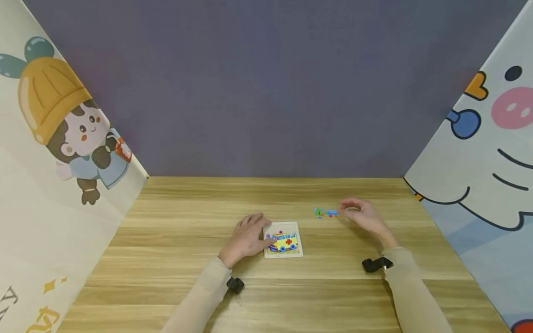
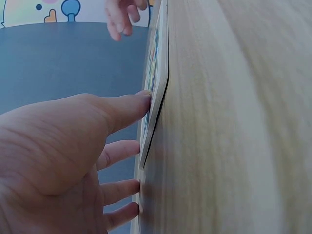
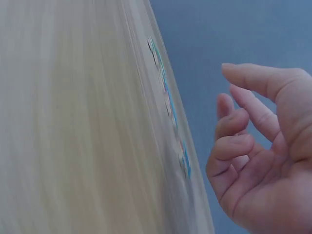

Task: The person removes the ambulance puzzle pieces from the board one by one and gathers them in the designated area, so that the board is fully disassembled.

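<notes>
A square puzzle board [image 1: 284, 256] with a pale frame lies flat on the table, showing a yellow ambulance picture [image 1: 286, 242] with a red cross. My left hand [image 1: 249, 238] rests at its left side, thumb [image 2: 129, 108] pressing on the board's face and the other fingers fairly straight near its edge and the tabletop. Farther right, my right hand [image 1: 366, 218] hovers over a row of small colourful puzzle pieces. A green piece [image 1: 319, 212] and a blue one [image 1: 332, 213] show left of its fingers. In the right wrist view, the fingers [image 3: 236, 146] curl loosely around nothing.
The wood-grain table [image 1: 200, 199] ends at a dark grey panel [image 1: 270, 92] behind. Cartoon-printed panels rise at the left [image 1: 46, 222] and right [image 1: 499, 185]. Each wrist wears a small black camera.
</notes>
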Motion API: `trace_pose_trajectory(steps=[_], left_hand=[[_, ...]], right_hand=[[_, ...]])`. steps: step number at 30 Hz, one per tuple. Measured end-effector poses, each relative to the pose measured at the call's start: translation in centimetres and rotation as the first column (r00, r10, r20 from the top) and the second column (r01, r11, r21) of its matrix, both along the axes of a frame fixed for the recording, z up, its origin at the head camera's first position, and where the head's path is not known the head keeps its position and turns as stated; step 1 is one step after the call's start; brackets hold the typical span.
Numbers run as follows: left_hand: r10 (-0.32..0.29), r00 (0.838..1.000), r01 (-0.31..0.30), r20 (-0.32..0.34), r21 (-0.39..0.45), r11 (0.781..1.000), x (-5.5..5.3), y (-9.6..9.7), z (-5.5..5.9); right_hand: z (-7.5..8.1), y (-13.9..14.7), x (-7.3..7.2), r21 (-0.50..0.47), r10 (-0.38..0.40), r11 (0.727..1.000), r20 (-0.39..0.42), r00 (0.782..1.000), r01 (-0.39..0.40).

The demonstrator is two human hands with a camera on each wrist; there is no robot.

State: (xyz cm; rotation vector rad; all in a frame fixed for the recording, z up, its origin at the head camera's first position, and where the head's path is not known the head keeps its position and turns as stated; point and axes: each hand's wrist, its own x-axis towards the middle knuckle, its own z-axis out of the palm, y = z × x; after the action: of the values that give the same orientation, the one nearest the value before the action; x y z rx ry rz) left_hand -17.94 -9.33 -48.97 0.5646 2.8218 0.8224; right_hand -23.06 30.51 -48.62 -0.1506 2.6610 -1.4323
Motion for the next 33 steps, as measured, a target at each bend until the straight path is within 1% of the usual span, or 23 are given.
trace_pose_trajectory(steps=[4, 7, 13, 18, 26, 29, 33], left_hand=[[-0.002, 1.000, 0.002, -0.001, -0.003, 1.000, 0.0, 0.0, 0.0], [-0.002, 1.000, 0.002, 0.001, -0.009, 1.000, 0.0, 0.1, -0.1], [0.002, 1.000, -0.002, 0.004, -0.011, 1.000, 0.0, 0.2, -0.1], [0.002, 1.000, -0.002, 0.001, -0.014, 1.000, 0.0, 0.2, -0.2], [0.002, 1.000, -0.002, -0.002, -0.006, 1.000, 0.0, 0.1, -0.3], [0.001, 1.000, -0.001, -0.004, -0.006, 1.000, 0.0, 0.0, -0.3], [0.005, 1.000, -0.005, -0.004, -0.005, 1.000, 0.0, 0.0, -0.3]], right_hand=[[0.1, -2.0, 0.2, -0.064, 0.062, 0.996, 0.019, 0.998, -0.061], [0.0, -3.5, 0.4, -0.082, 0.116, 0.990, 0.025, 0.993, -0.114], [-0.5, -5.7, 0.8, -0.060, 0.177, 0.982, 0.010, 0.984, -0.176], [-0.8, -7.1, 1.1, -0.045, 0.234, 0.971, -0.013, 0.972, -0.235], [-0.9, -9.0, 1.2, -0.012, 0.256, 0.967, -0.019, 0.967, -0.256], [-0.9, -9.7, 1.3, 0.001, 0.279, 0.960, -0.018, 0.960, -0.279], [-0.7, -10.7, 1.6, -0.011, 0.307, 0.952, 0.007, 0.952, -0.307]])
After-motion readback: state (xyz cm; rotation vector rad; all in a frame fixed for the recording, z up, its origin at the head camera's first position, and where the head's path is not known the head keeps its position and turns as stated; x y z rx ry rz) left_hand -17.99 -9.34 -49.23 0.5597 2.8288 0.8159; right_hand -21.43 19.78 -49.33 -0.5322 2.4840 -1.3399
